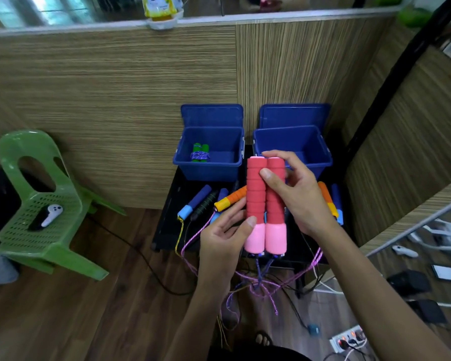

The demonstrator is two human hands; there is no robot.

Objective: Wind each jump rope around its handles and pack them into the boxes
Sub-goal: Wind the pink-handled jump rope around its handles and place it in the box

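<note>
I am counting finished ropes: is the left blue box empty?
Not empty. The left blue box holds one wound green-handled rope on its floor.

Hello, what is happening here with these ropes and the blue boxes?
A person is packing jump ropes. Both hands hold the two red and pink handles side by side: the left hand near their pink ends, the right hand higher up. Their rope hangs down, not yet wound. The left box holds one wound green-handled rope. More unwound ropes lie on the black table.
</note>
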